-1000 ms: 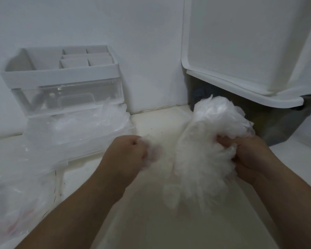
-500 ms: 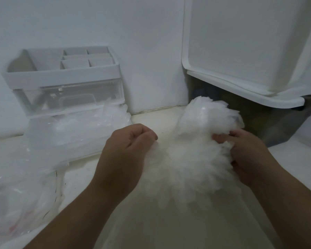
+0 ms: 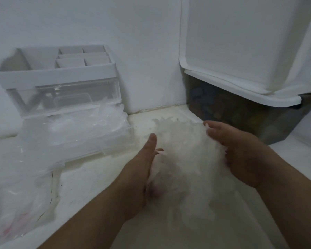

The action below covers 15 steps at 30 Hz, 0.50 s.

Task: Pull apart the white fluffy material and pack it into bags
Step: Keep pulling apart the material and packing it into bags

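Fluff: loose white heap.
L hand: fingers straight, flat vs Fluff's left.
R hand: relaxed, cupping Fluff's right.
Bags: left of Fluff.

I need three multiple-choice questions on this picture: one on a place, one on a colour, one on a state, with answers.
1. Where does the white organizer stand?
A. front right corner
B. back left, by the wall
C. front centre
2. What colour is the lid of the dark bin?
A. white
B. red
C. green
3. How is the left hand?
A. out of view
B. clenched in a fist
C. fingers straight, beside the white fluffy material
Answers: 1 B, it stands against the wall at left; 2 A, the lid is plainly white; 3 C, its fingers are stretched out.
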Available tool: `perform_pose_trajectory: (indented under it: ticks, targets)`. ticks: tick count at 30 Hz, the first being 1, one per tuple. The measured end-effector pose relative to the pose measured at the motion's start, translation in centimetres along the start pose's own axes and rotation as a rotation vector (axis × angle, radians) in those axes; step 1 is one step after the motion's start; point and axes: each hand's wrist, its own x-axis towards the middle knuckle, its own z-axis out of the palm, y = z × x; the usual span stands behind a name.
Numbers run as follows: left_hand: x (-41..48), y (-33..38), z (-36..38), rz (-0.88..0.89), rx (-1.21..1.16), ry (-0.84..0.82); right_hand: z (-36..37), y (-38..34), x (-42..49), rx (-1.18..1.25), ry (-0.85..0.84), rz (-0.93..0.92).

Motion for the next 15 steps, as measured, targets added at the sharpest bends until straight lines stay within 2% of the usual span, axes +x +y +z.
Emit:
perform_pose_trajectory:
  ticks: [3, 7, 10, 12, 15]
  targets:
    - [-0.11, 0.18, -0.15, -0.012, -0.071, -0.146, 0.45, 0.32, -0.12, -0.130, -0.036, -0.088]
    - [0.01, -0.02, 0.19, 0.024, -0.110, -0.184, 1.01, 0.24, -0.53, -0.253, -0.030, -0.279]
    - [-0.33, 0.26, 0.65, -0.014, -0.204, -0.305, 1.12, 0.00, -0.84, -0.263, -0.084, -0.365]
    - [-0.13, 0.23, 0.58, -0.007, -0.036, -0.145, 0.89, 0.03, -0.78, -0.288, -0.080, -0.391]
    - [-0.19, 0.48, 0.68, 0.073, 0.319, 0.279, 0.60, 0.20, -0.49, -0.326, -0.029, -0.399]
